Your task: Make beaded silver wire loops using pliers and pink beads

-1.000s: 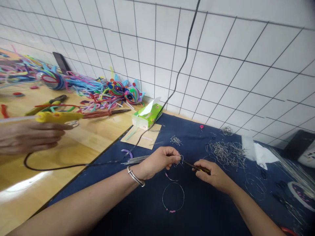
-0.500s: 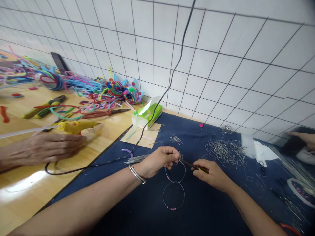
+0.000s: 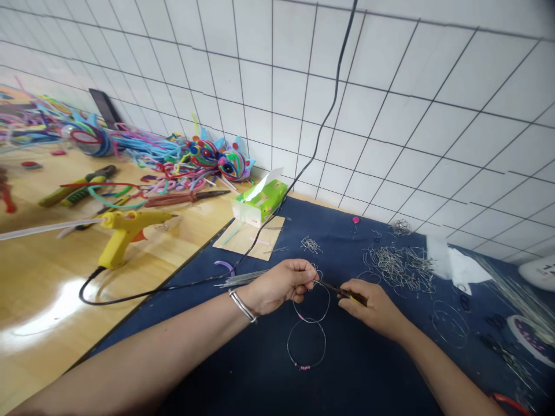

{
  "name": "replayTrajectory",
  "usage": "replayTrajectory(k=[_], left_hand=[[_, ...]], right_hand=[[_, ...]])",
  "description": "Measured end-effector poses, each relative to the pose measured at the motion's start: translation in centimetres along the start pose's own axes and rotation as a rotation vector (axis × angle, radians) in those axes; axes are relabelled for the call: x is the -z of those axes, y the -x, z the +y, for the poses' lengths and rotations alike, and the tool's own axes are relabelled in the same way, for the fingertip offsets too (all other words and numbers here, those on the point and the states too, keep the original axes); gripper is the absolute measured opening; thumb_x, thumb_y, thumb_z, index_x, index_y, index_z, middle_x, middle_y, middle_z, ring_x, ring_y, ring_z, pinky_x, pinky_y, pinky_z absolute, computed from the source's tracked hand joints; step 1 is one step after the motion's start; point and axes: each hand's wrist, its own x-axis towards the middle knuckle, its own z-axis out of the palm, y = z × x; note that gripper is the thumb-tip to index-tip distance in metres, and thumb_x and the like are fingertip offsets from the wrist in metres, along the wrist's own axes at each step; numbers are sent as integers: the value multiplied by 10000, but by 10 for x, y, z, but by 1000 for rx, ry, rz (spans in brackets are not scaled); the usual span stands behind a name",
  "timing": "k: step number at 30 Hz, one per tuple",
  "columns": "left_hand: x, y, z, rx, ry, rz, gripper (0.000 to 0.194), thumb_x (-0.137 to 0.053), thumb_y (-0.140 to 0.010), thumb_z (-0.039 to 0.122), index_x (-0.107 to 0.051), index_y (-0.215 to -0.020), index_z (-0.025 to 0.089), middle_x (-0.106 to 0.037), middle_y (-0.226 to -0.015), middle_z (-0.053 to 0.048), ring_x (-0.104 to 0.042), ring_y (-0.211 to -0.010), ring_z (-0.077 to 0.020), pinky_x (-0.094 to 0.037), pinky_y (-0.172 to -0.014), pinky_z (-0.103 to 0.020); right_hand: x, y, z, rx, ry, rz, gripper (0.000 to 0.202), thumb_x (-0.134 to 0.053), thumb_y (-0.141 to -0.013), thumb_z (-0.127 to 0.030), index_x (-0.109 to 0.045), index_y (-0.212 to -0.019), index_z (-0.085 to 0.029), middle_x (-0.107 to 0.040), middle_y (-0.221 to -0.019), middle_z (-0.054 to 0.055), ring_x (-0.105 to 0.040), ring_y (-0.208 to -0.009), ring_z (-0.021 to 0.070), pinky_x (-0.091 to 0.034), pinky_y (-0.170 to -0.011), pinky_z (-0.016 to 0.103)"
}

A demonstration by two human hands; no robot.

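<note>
Right grip [image 3: 372,304] (closed) around pliers [image 3: 335,288].

The left forearm [image 3: 151,358] slants in from eight o'clock, and the left hand [image 3: 284,283] sits just on the five-o'clock side of six, thumb pinched against forefinger and the other fingers curled. From four o'clock the right forearm [image 3: 437,364] angles toward ten, its right hand [image 3: 370,306] in a firm grip, thumb beneath the forefinger, its fingertips near the left hand's but apart.
</note>
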Motion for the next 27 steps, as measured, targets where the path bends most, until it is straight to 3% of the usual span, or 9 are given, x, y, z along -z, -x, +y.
replayTrajectory(k=[27], left_hand=[[1, -1, 3, 24, -66, -27, 232, -614, -759, 338, -595, -823, 116, -539, -703, -19, -431, -533, -65, -361, -505, -211]], right_hand=[[8, 1, 7, -47, -7, 24, 269, -474, -819, -448, -586, -847, -205, -575, -760, -5, -514, -683, 125, -365, -614, 229]])
